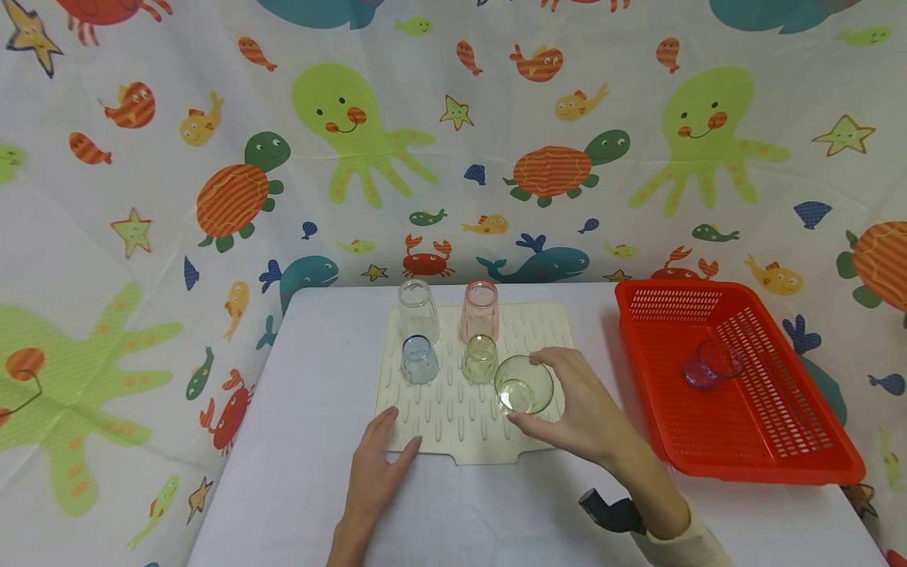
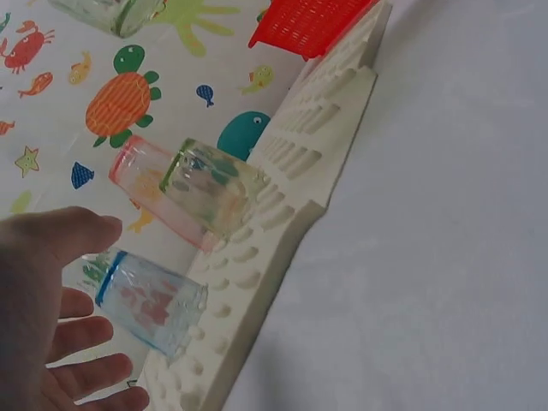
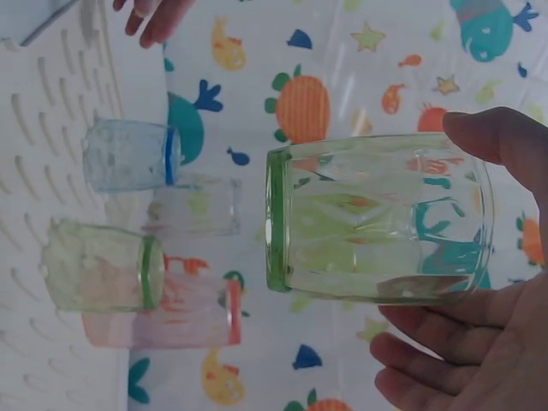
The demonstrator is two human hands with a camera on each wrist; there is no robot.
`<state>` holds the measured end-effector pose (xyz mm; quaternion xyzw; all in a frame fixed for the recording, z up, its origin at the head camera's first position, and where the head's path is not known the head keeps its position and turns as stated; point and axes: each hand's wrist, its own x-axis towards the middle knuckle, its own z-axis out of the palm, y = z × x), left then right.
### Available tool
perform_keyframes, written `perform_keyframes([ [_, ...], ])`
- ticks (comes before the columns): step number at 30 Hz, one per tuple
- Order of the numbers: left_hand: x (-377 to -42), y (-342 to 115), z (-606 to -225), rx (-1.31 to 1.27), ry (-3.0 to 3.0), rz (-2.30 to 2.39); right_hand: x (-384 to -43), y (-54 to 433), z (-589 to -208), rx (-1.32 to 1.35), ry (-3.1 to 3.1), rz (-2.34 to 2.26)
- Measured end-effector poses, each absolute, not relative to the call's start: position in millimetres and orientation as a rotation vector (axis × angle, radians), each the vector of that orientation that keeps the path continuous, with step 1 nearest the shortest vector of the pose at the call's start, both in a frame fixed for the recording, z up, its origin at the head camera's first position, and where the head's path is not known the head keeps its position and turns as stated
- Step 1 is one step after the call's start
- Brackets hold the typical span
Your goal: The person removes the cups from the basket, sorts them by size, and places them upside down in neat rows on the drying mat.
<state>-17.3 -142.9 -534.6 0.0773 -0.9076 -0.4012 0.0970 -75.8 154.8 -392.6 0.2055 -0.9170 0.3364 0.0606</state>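
My right hand [image 1: 584, 405] holds a clear, green-tinted glass [image 1: 524, 384] between thumb and fingers, over the right part of a cream ribbed drying mat [image 1: 439, 429]. In the right wrist view this glass's thick green end [image 3: 276, 221] points toward the mat side, and the fingers are around the other end. My left hand [image 1: 375, 468] is at the mat's front left edge, fingers spread, holding nothing. On the mat stand a small blue glass [image 1: 420, 361], a small green glass [image 1: 480, 361], a tall clear glass [image 1: 419, 311] and a tall pink glass [image 1: 481, 311].
To the right of the mat sits a red plastic basket [image 1: 680, 461], with a small purple-pink glass [image 1: 701, 373] lying inside. White cloth [image 1: 298, 441] covers the table. Behind it hangs a curtain [image 1: 439, 71] printed with sea animals.
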Motion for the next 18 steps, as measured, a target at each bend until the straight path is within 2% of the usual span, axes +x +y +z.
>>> perform_keyframes([
  [18,-34,-92,-497,-0.337,-2.654,-1.508,-68,134,-395,0.76,-2.779,1.053],
])
